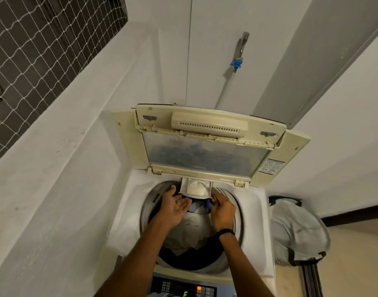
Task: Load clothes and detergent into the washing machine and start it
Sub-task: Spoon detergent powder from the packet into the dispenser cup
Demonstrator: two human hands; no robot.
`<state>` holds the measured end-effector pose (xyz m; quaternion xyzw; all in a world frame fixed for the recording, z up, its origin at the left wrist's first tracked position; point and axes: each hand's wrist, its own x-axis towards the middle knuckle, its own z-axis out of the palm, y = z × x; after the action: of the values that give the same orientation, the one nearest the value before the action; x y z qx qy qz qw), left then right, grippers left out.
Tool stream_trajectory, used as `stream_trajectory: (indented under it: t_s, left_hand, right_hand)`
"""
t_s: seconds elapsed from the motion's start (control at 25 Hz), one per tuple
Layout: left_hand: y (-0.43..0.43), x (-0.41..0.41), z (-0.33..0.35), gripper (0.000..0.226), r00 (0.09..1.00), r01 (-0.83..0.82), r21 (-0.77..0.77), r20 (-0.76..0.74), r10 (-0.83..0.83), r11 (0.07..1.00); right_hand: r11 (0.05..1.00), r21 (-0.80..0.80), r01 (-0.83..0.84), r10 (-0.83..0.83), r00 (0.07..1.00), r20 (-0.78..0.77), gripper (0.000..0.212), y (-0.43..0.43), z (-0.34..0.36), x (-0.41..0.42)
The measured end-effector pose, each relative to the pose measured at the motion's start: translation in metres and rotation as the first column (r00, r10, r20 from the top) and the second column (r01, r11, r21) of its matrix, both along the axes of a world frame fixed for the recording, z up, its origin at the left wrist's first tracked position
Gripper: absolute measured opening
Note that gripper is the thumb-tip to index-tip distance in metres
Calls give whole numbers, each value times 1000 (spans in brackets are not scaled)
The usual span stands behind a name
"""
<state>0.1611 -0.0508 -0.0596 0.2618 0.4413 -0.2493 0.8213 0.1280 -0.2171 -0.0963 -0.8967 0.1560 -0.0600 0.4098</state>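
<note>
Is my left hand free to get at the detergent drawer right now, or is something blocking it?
Probably yes. The left hand lies open just left of the pulled-out detergent drawer, nothing between them. The raised lid stands behind, and the right hand is at the drawer's other side.

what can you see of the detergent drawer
The detergent drawer is a pale plastic tray, pulled out from under the raised lid and jutting over the tub. White powder is heaped inside. The left hand lies open beside its left wall; the right hand curls its fingers at its right front corner, contact unclear.
</note>
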Motion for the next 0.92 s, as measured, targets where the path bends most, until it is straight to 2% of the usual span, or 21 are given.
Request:
stream_trajectory:
  t_s: [0.24,0.48,0.56,0.6,0.64,0.72,0.76,0.8,0.84,0.92]
  left_hand:
    - [0,3,-6,66,1000,11,17,15,-11,1000]
    - [2,2,-7,55,999,23,19,35,-24,1000]
    - [4,1,-7,59,999,25,35,42,-26,999]
    - [7,0,-6,61,999,24,41,47,-26,999]
    - [10,-2,-4,63,998,20,42,55,-22,999]
    - [19,-7,3,64,996,-2,47,88,-3,999]
    - [26,-11,9,61,993,-27,56,117,20,998]
    - [33,-15,19,57,987,-53,76,154,41,996]
    - [41,-20,30,53,979,-81,116,195,57,990]
    - [58,-33,60,40,955,-163,236,282,93,958]
  right_hand:
    - [995,-77,-69,76,993,89,33,10,7,-5]
    - [995,-99,-30,38,997,72,38,12,10,-4]
    - [997,14,77,-78,996,39,35,13,18,-3]
    - [974,157,165,-164,986,-22,32,13,22,-1]
    - [900,350,261,-235,965,-114,29,13,27,1]
    - [599,680,423,-276,906,-321,24,14,39,4]
    - [446,769,459,-245,889,-388,23,17,46,4]
    - [332,816,474,-209,880,-427,22,20,53,4]
    - [260,842,473,-171,880,-442,23,25,63,3]
    - [184,882,434,-88,901,-426,26,38,84,-1]
